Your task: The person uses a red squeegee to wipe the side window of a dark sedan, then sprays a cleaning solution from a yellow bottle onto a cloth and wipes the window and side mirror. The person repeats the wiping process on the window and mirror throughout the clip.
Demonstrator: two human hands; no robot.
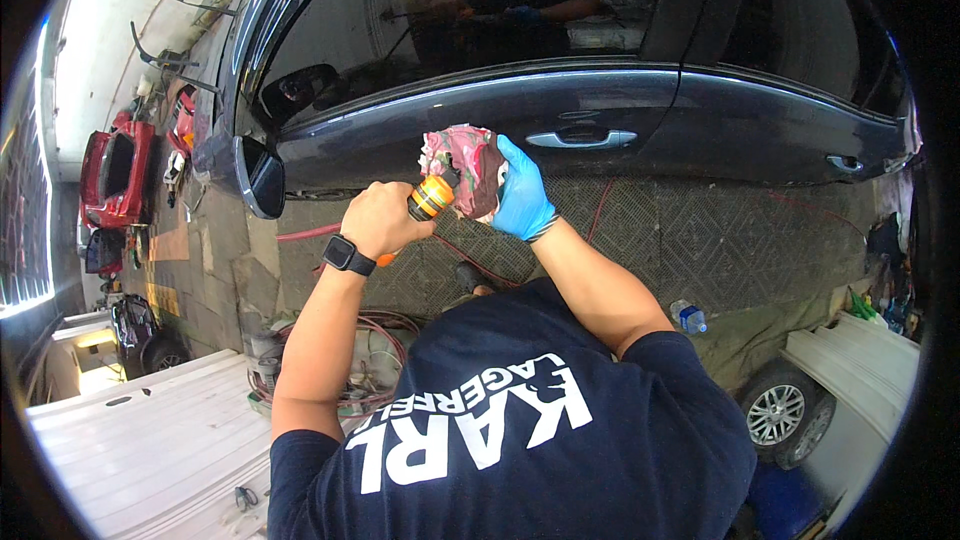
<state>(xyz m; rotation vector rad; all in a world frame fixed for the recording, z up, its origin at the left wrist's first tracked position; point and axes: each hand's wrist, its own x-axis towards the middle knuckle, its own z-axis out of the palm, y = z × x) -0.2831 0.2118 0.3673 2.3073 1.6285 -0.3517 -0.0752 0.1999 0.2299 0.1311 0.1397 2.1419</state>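
My left hand (377, 220) is bare, with a dark watch on the wrist. Its fingers are wrapped round a yellow-and-black hand-held tool (430, 199); an orange end shows below my fist, and its exact kind is not clear. A blue glove covers my right hand (525, 190), which grips a crumpled pink patterned cloth (468, 165). The tool's front end points at the cloth and seems to meet it. Both hands are in front of the lower door of a dark car (400, 135), just left of its door handle (580, 139).
The car's side mirror (258, 177) juts out on the left. Red hoses (310, 233) run over the patterned floor mat (690, 230). A plastic bottle (689, 316) lies behind me at right, near a wheel (778, 414). White panels (150, 440) and red car parts (117, 175) stand leftward.
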